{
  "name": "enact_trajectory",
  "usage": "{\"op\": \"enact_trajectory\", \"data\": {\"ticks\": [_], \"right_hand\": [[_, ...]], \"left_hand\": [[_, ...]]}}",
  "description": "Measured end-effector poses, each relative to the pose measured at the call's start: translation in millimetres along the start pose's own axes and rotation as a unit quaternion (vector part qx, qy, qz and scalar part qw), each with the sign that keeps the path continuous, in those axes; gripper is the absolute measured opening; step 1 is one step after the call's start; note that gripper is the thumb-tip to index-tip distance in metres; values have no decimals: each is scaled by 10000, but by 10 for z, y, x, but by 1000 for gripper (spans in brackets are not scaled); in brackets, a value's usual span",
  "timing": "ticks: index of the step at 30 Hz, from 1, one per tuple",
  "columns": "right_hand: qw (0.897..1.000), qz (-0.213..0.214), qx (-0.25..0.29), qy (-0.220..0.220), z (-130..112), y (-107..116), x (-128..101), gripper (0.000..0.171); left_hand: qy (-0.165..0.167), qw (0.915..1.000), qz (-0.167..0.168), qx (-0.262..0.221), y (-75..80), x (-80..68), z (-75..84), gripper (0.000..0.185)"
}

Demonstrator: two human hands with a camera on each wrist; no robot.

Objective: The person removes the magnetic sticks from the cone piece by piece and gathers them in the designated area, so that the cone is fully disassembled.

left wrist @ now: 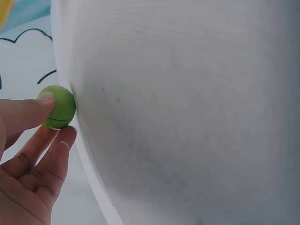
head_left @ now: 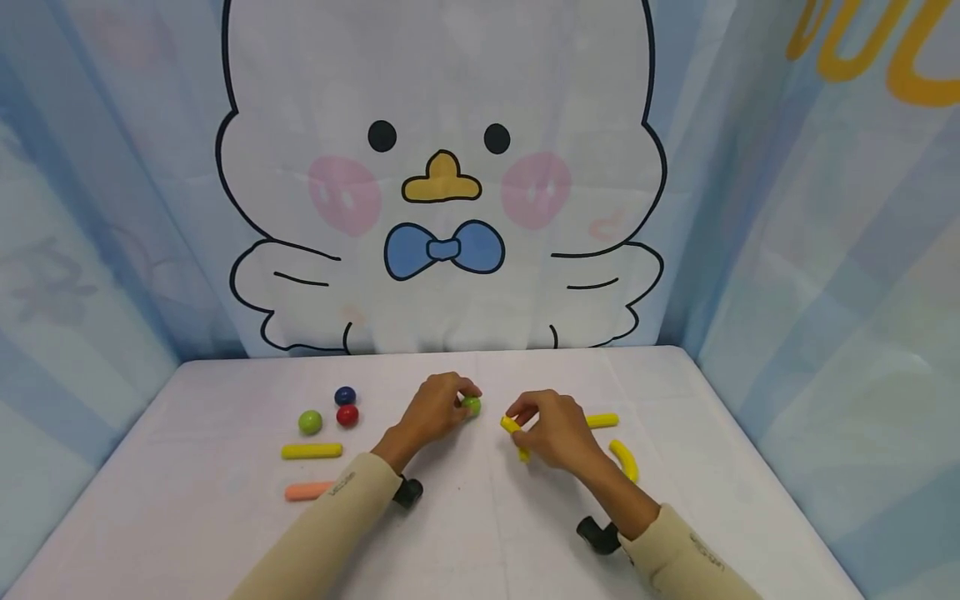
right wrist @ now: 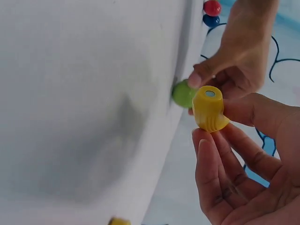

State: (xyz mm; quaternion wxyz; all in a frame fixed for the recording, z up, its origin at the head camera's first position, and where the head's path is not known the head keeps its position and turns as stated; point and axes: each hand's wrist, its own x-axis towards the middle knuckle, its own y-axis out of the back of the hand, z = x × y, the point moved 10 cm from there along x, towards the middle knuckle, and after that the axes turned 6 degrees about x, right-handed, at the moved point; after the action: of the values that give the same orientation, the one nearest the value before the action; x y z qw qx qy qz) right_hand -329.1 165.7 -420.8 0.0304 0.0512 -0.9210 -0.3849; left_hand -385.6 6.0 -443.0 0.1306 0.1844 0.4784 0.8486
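Observation:
In the head view my left hand (head_left: 435, 407) pinches a green ball (head_left: 472, 407) at the middle of the table. The left wrist view has the thumb on one side of this ball (left wrist: 61, 107) and fingertips beneath it; the ball appears to touch the white surface. Just to the right, my right hand (head_left: 557, 431) holds a short yellow curved piece (head_left: 511, 425) between thumb and fingers. Seen from the right wrist, that yellow piece (right wrist: 208, 112) shows a small round metallic spot in its end. It is held apart from the green ball.
Left on the table lie another green ball (head_left: 310, 422), a blue ball (head_left: 345, 396), a red ball (head_left: 347, 416), a yellow stick (head_left: 312, 451) and an orange stick (head_left: 307, 492). At right are a yellow stick (head_left: 602, 421) and a curved yellow piece (head_left: 624, 461). A printed curtain (head_left: 442, 308) stands behind.

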Motion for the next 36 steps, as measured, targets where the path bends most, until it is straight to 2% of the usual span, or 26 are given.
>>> {"op": "enact_trajectory", "data": {"ticks": [12,21,30,36], "right_hand": [[9976,568,-210,-327,398,612,-189,23],[9939,877,-496,-447,761,947,-341,25],[9911,970,-716,-571,1119,1146,-461,26],[9898,916,-812,-725,1324,1182,-469,24]], "left_hand": [[-157,9997,168,-23,43,-32,38,26],[-286,9993,237,3,57,-35,56,26],[-267,9994,207,-5,47,-37,47,26],[-201,9996,171,66,42,-33,38,26]]}}
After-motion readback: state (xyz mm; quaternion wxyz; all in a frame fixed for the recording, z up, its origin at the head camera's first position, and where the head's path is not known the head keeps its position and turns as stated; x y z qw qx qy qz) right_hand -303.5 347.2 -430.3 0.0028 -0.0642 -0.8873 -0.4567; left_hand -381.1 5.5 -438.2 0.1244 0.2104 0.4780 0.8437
